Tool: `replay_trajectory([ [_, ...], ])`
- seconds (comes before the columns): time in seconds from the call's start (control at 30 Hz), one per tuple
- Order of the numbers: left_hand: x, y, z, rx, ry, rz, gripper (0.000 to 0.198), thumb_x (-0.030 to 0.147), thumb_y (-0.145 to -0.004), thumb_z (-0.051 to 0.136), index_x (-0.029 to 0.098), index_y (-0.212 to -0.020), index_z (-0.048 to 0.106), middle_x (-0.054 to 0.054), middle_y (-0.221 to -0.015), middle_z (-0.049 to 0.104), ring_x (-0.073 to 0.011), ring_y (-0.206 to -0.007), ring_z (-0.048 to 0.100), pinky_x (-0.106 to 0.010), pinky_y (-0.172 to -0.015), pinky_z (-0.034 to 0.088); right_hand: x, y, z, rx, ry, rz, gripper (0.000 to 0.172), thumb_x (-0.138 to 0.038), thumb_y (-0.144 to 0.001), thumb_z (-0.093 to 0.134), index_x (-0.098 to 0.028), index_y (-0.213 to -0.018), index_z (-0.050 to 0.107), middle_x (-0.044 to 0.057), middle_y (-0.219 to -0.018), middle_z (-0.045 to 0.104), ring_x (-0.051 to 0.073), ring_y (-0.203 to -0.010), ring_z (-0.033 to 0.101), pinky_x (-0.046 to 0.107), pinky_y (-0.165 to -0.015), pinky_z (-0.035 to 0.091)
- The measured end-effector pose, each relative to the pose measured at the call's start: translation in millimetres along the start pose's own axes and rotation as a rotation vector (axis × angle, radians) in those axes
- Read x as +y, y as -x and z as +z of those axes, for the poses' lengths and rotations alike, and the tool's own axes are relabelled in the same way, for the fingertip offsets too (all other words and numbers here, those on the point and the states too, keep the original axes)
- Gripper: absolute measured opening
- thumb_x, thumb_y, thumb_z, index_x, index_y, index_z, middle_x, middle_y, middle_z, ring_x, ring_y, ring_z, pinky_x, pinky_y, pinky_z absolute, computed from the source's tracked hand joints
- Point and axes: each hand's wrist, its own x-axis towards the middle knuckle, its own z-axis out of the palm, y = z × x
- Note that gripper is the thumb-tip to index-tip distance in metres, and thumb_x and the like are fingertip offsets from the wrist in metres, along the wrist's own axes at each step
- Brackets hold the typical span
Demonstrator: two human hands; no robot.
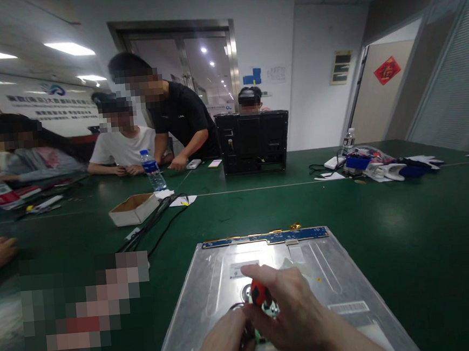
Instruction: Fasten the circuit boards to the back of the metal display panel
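A flat silver metal panel [195,297] lies on the table in front of me, with a long blue circuit strip [304,235] along its far edge. My right hand [295,303] is closed around the red and black handle of what looks like a screwdriver [259,292], over the panel's middle. Close beside it, my left hand [223,338] rests low with its fingers curled inward; what they hold is hidden. Under both hands, parts of a small green circuit board [274,308] show. The tool's tip is out of sight.
On the green table [425,225] are an open cardboard box [134,210], black cables [153,225], a water bottle [152,170] and a black open-backed case [253,141]. A pile of bags and parts [380,164] lies at right. Several people sit or stand around the table.
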Motion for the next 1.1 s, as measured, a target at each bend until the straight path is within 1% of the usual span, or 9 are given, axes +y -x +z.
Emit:
replay_trajectory([
  [0.17, 3, -1, -1.1, -0.083, 0.057, -0.059, 0.021, 0.012, -0.088, 0.048, 0.023, -0.104, 0.056, -0.007, -0.093, 0.07, -0.0213, -0.078, 0.069, -0.028, -0.07, 0.057, -2, -1, -4, -0.016, -0.075, -0.018, 0.053, -0.017, -0.084, 0.048, -0.016, -0.136, 0.042, 0.004, -0.087, 0.07, 0.016, -0.064, 0.064, 0.028, -0.054, 0.047],
  [0.27, -1, 2, 1.3, -0.075, 0.084, -0.066, 0.016, 0.017, -0.089, 0.049, 0.023, -0.102, 0.057, -0.007, -0.09, 0.069, -0.021, -0.074, 0.067, -0.027, -0.067, 0.057, -2, -2, -5, -0.017, -0.103, -0.018, 0.055, -0.016, -0.082, 0.046, -0.015, -0.137, 0.042, 0.005, -0.09, 0.069, 0.017, -0.068, 0.066, 0.029, -0.056, 0.049],
  [0.37, -3, 4, 1.6, -0.057, 0.088, -0.072, 0.014, 0.02, -0.09, 0.05, 0.022, -0.102, 0.057, -0.008, -0.09, 0.069, -0.0216, -0.074, 0.066, -0.028, -0.068, 0.057, -1, -1, -5, -0.015, -0.102, -0.015, 0.056, -0.016, -0.082, 0.046, -0.015, -0.138, 0.041, 0.005, -0.089, 0.069, 0.017, -0.066, 0.064, 0.029, -0.055, 0.048],
  [0.5, -3, 5, -0.1, -0.093, 0.068, -0.083, 0.018, 0.019, -0.09, 0.051, 0.022, -0.106, 0.058, -0.008, -0.095, 0.069, -0.0223, -0.08, 0.067, -0.029, -0.073, 0.058, 0, 0, -3, -0.002, -0.049, -0.013, 0.056, -0.016, -0.083, 0.046, -0.015, -0.139, 0.039, 0.004, -0.088, 0.069, 0.016, -0.063, 0.063, 0.03, -0.054, 0.047],
  [0.7, -11, 9, 8.6, 0.003, 0.036, -0.015, 0.02, 0.019, -0.086, 0.051, 0.023, -0.104, 0.056, -0.006, -0.09, 0.07, -0.0208, -0.073, 0.068, -0.027, -0.066, 0.057, 0, 1, 1, 0.019, -0.001, 0.004, 0.049, -0.019, -0.089, 0.047, -0.017, -0.138, 0.039, 0.001, -0.08, 0.069, 0.015, -0.054, 0.059, 0.029, -0.051, 0.044],
  [0.77, -10, 8, 6.4, -0.013, 0.03, -0.014, 0.019, 0.017, -0.086, 0.05, 0.023, -0.103, 0.056, -0.006, -0.091, 0.07, -0.0207, -0.073, 0.068, -0.027, -0.067, 0.057, 0, 2, 1, 0.024, 0.002, 0.002, 0.044, -0.019, -0.091, 0.047, -0.019, -0.135, 0.041, 0.001, -0.082, 0.07, 0.014, -0.055, 0.06, 0.028, -0.051, 0.043],
  [0.83, -6, 7, 1.8, -0.076, 0.022, -0.051, 0.019, 0.016, -0.087, 0.05, 0.023, -0.103, 0.056, -0.007, -0.095, 0.071, -0.0215, -0.078, 0.069, -0.029, -0.073, 0.058, 1, 2, 2, 0.018, 0.006, -0.001, 0.039, -0.021, -0.093, 0.047, -0.02, -0.132, 0.044, 0.002, -0.082, 0.071, 0.015, -0.056, 0.062, 0.028, -0.05, 0.043],
  [0.9, -2, 5, -1.7, -0.094, 0.017, -0.071, 0.018, 0.015, -0.086, 0.051, 0.022, -0.102, 0.057, -0.007, -0.095, 0.071, -0.0217, -0.08, 0.069, -0.029, -0.074, 0.058, 1, 2, 1, 0.006, 0.013, 0.006, 0.038, -0.023, -0.093, 0.048, -0.02, -0.131, 0.045, 0.002, -0.083, 0.072, 0.015, -0.059, 0.063, 0.028, -0.051, 0.043],
  [1.1, -5, 6, 4.7, -0.042, 0.038, -0.081, 0.016, 0.018, -0.086, 0.052, 0.023, -0.1, 0.059, -0.007, -0.092, 0.07, -0.0219, -0.076, 0.068, -0.028, -0.072, 0.058, -2, -2, -5, -0.025, -0.039, 0.007, 0.049, -0.02, -0.087, 0.047, -0.018, -0.136, 0.04, 0.003, -0.086, 0.07, 0.016, -0.061, 0.063, 0.029, -0.053, 0.046],
])
